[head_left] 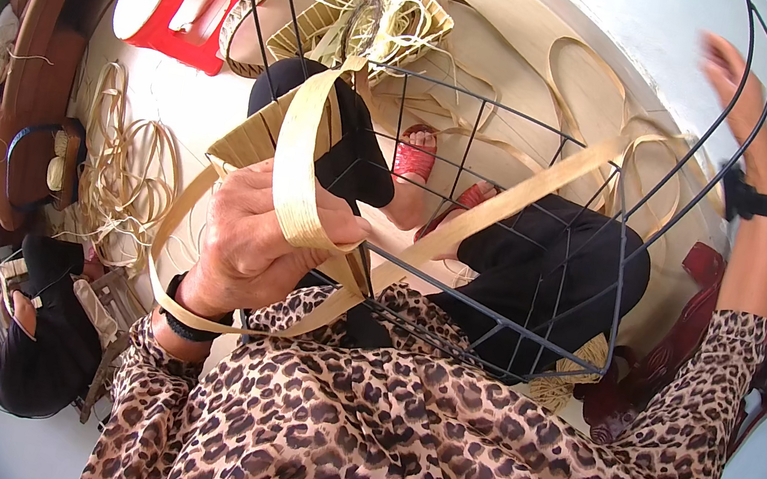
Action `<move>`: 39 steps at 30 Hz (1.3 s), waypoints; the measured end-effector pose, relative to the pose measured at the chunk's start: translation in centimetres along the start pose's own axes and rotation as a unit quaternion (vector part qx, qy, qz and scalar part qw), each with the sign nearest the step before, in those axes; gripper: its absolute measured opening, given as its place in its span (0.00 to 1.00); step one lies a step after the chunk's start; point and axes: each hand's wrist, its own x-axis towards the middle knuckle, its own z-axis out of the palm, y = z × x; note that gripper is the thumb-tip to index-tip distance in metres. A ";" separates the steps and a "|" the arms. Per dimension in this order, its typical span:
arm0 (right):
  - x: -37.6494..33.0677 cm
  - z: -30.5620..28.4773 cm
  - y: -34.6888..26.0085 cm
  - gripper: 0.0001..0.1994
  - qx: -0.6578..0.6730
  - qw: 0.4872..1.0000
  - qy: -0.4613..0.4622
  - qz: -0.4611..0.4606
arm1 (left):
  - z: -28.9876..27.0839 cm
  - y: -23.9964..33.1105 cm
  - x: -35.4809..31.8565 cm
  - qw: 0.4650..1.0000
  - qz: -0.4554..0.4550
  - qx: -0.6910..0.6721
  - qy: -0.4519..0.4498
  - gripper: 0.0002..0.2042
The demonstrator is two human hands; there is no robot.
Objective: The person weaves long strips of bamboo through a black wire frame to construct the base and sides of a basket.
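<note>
Left hand is closed round a looped flat cane strip, pinning it to the black wire frame resting on the lap. Right hand is raised w/ fingers spread, holding nothing — the long springy strip could slip & uncoil if the grip eases.

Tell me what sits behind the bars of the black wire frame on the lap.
Through the wire frame show black-trousered legs and feet in red sandals. The flat strip crossing it hides part of one foot.
</note>
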 end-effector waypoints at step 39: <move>-1.2 8.2 -12.2 0.18 0.140 0.876 -0.294 -0.356 | -0.4 -0.1 0.2 1.000 -0.016 -0.003 -0.009 0.07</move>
